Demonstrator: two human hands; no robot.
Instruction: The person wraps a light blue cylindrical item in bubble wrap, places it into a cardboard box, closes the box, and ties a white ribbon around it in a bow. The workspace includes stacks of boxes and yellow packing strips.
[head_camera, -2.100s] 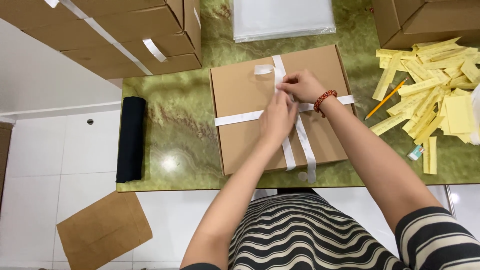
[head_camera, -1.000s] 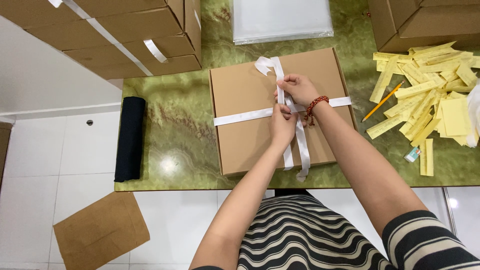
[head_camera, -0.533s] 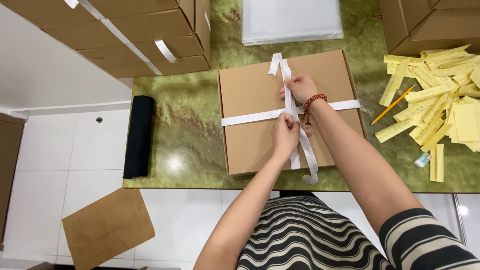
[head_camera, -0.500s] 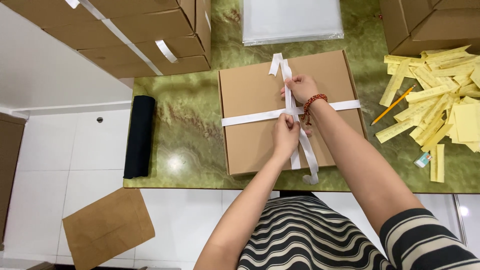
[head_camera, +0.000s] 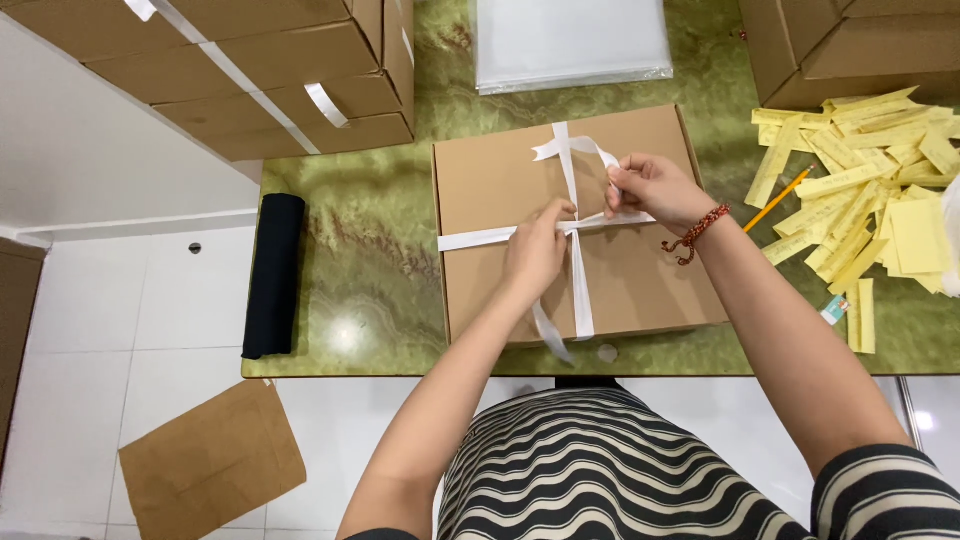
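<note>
Mid-frame, white ribbon (head_camera: 575, 290) already crosses the brown box (head_camera: 500, 270); left hand (head_camera: 535, 258) pins the crossing, right hand (head_camera: 650, 190) pinches a loop—bow seemingly unfinished.

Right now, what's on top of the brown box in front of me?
A white ribbon crosses the box lid both ways. The left hand presses its crossing; the right hand holds a loop. The knot itself is hidden under the fingers.
</note>
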